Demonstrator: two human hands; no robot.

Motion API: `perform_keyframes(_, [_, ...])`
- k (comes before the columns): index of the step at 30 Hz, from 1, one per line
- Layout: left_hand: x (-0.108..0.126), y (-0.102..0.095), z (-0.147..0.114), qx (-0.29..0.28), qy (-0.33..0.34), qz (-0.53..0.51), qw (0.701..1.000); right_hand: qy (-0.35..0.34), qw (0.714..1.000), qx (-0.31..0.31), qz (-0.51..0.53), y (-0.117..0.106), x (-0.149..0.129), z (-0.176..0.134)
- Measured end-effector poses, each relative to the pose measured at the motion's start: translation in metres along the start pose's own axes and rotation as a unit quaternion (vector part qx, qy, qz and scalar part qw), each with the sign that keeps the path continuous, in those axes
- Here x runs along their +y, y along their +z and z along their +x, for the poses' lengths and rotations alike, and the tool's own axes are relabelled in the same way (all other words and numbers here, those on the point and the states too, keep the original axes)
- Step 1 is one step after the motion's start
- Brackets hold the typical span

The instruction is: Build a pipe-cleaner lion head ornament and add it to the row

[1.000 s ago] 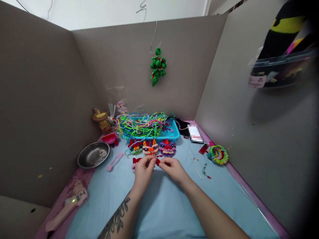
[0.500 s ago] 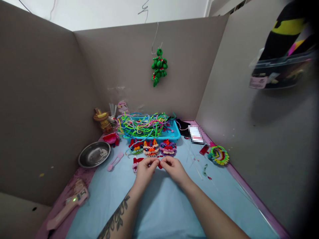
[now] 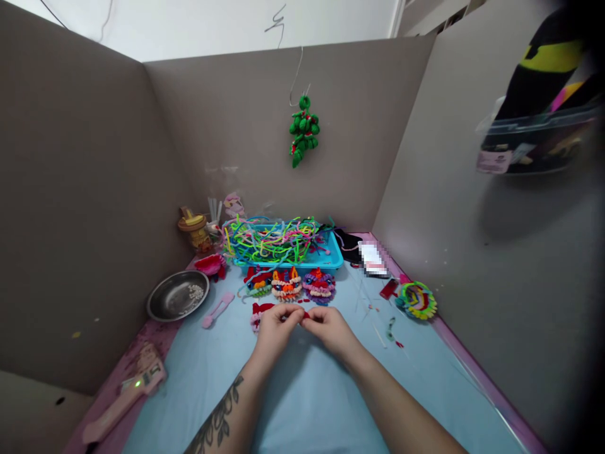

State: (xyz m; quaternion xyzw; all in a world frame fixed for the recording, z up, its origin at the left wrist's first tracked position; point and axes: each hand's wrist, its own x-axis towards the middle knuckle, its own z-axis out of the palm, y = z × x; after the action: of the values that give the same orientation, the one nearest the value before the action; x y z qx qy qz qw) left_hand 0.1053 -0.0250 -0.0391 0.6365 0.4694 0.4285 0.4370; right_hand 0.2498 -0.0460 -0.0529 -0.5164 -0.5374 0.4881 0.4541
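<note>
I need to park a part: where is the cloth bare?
Bare cloth lies between the pink tool and left forearm, and between right forearm and purple strip, below the scraps. It is crowded around the blue tray and toy faces.

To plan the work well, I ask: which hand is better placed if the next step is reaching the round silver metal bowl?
Probably the left hand: it is nearer the bowl than the right hand, and need not cross over. Both seem to pinch a small red piece.

Left hand, right hand pinching red piece, near side of blue tray; metal bowl left of tray; green ornament above it.
</note>
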Motion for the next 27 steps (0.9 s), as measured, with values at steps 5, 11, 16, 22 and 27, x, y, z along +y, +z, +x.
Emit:
perform_keyframes(5, [-0.001, 0.001, 0.0, 0.012, -0.023, -0.019, 0.999, 0.022, 0.999, 0.012, 0.038, -0.001, 0.006, 0.002])
perform_keyframes(11, [0.043, -0.038, -0.007, 0.135, 0.004, -0.031, 0.99, 0.093, 0.99, 0.017, 0.109, -0.001, -0.002, 0.001])
perform_keyframes(16, [0.064, -0.106, -0.043, 0.217, 0.02, 0.101, 0.971, 0.088, 0.988, -0.001, 0.125, -0.001, -0.001, 0.0])
perform_keyframes(22, [-0.008, -0.173, -0.12, 0.3, -0.023, 0.408, 0.862, 0.063, 0.993, -0.025, 0.092, -0.002, 0.002, -0.001])
perform_keyframes(27, [-0.027, -0.206, -0.163, 0.282, -0.098, 0.545, 0.784, 0.042, 0.994, -0.071, 0.069, 0.001, 0.004, -0.004])
